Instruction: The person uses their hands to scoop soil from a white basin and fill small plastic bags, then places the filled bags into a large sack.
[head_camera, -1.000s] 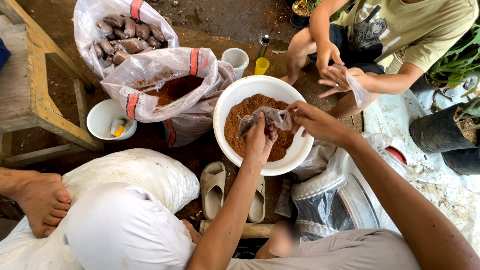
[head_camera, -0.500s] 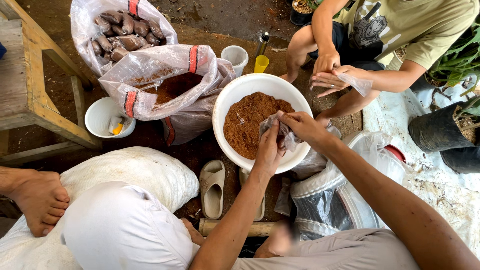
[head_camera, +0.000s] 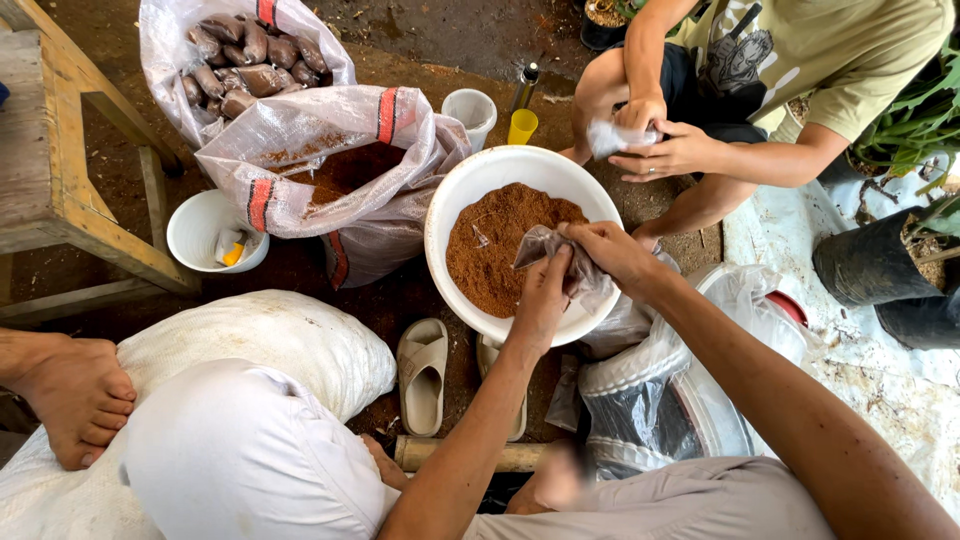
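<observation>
My left hand (head_camera: 540, 300) and my right hand (head_camera: 610, 250) both grip a small clear plastic bag (head_camera: 545, 245) over the near right rim of a large white bowl (head_camera: 445, 215). Reddish-brown powdery soil (head_camera: 490, 250) fills the bowl. The bag hangs crumpled between my fingers, its mouth toward the soil. Across the bowl, another person's two hands (head_camera: 655, 140) hold a similar small clear bag (head_camera: 610, 135).
A woven sack with brown soil (head_camera: 330, 170) lies left of the bowl. Behind it a sack holds filled dark bags (head_camera: 240, 60). A small white bucket (head_camera: 215, 230), a white cup (head_camera: 470, 110), a yellow cup (head_camera: 521, 126), sandals (head_camera: 422, 370), a wooden bench (head_camera: 60, 170) and black pots (head_camera: 880, 270) surround me.
My hands drew the small bag from the bowl's middle toward its near right rim and bunched it up. The other person's hands lifted their bag closer to their knees.
</observation>
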